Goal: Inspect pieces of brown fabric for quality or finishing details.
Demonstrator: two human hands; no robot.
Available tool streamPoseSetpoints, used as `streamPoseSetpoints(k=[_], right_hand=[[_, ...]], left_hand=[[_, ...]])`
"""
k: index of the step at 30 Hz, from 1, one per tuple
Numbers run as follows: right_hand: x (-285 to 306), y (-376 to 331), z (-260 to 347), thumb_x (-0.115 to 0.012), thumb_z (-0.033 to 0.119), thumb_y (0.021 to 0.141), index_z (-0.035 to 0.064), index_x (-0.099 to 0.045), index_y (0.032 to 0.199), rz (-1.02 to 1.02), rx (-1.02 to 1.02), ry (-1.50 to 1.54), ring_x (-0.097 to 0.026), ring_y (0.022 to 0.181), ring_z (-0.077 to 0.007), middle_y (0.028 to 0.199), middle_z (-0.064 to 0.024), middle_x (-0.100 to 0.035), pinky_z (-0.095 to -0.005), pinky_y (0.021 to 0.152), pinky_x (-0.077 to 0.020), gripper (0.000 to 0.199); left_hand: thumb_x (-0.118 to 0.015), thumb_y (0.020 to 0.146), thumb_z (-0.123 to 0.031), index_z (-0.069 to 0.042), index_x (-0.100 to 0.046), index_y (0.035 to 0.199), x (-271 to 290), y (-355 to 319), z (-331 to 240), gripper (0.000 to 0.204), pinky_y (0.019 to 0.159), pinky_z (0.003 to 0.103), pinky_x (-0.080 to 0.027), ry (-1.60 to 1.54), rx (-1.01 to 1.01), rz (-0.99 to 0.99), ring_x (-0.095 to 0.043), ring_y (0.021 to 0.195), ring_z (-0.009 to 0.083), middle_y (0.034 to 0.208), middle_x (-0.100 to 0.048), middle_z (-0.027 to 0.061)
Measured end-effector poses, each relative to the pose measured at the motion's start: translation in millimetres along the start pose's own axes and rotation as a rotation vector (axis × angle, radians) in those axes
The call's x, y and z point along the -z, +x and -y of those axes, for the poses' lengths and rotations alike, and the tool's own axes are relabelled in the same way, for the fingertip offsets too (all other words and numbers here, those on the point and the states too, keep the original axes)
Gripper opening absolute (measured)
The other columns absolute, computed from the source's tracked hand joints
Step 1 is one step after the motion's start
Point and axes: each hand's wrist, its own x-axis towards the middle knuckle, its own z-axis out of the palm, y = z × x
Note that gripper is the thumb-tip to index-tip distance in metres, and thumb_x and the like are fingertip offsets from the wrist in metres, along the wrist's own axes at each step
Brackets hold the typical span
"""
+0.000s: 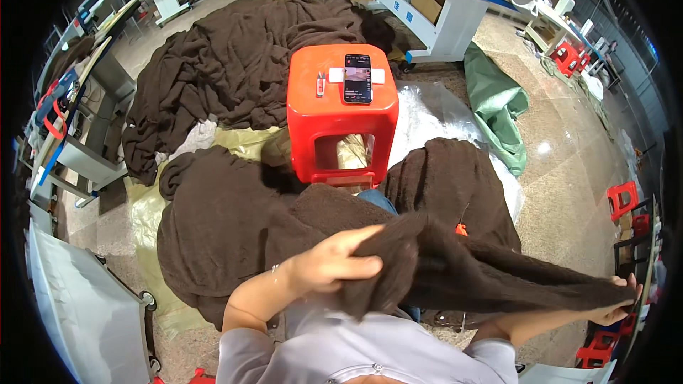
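Note:
A length of dark brown plush fabric (491,270) stretches between my two hands. My left hand (338,263) grips its bunched end in front of my chest, thumb on top; slight blur softens that end. Far out to the right, my right hand (617,306) holds the other end, with its fingers curled over the edge. More brown fabric (220,227) covers my lap and piles up at both sides. On the right-hand pile (452,178) lies a small orange-handled tool (461,230) with a thin metal tip, partly hidden by the fabric.
Ahead stands a red plastic stool (302,121) bearing a phone (358,80) and a small red-and-clear item (320,85). Behind it spreads a large brown fabric heap (235,50). Blue-edged worktables (427,21) stand around. A wheeled white panel (85,299) is at left, green sheeting (494,107) at right.

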Motion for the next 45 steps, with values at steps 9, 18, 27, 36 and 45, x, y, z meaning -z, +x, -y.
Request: streamPoseSetpoints(k=[9,18,27,36,45], right_hand=[[-137,-173,188,-0.061,-0.001,0.073,0.0042,-0.071,0.083,1.677,-0.795,0.979,-0.071,0.080,-0.0260,0.088,-0.0156,-0.072,-0.0309,0.076,-0.0571,0.015],[-172,-263,215,-0.068,-0.008,0.072,0.0066,-0.064,0.101,1.659,-0.711,1.076,-0.065,0.093,-0.0312,0.122,-0.0150,-0.060,-0.0379,0.073,-0.0527,0.032],[-174,-264,217,-0.064,-0.008,0.074,0.0062,-0.062,0.103,1.700,-0.638,0.911,-0.062,0.081,-0.0301,0.090,-0.0097,-0.058,-0.0371,0.065,-0.0496,0.033],[-176,-267,221,-0.065,-0.006,0.073,0.0064,-0.061,0.103,1.656,-0.548,0.867,-0.060,0.075,-0.0291,0.086,-0.0095,-0.056,-0.0364,0.056,-0.0469,0.033],[-182,-260,220,-0.066,0.005,0.080,0.0086,-0.058,0.106,1.611,-0.521,0.895,-0.062,0.073,-0.0310,0.087,-0.0093,-0.056,-0.0389,0.056,-0.0489,0.027]], left_hand=[[-0.074,0.081,-0.009,-0.002,-0.065,0.093,88,14,53,0.016,0.067,0.032,-0.049,1.570,-0.239,-0.667,-0.062,0.074,0.0188,0.092,-0.066,0.0128],[-0.075,0.077,0.005,0.001,-0.067,0.095,78,-27,29,0.020,0.076,0.022,-0.049,0.319,-0.057,-0.616,-0.059,0.085,0.0073,0.091,-0.064,0.0008],[-0.072,0.081,0.005,0.002,-0.068,0.097,106,-32,62,0.017,0.066,0.018,-0.049,0.391,-0.371,-0.817,-0.060,0.073,0.0052,0.087,-0.066,0.0015],[-0.066,0.084,0.007,0.004,-0.069,0.100,103,-23,68,0.017,0.063,0.018,-0.051,0.313,-0.353,-0.885,-0.063,0.071,0.0066,0.086,-0.070,0.0045],[-0.064,0.082,0.010,0.003,-0.069,0.095,98,-19,63,0.015,0.070,0.020,-0.050,0.146,-0.432,-0.870,-0.062,0.073,0.0081,0.086,-0.069,0.0041]])
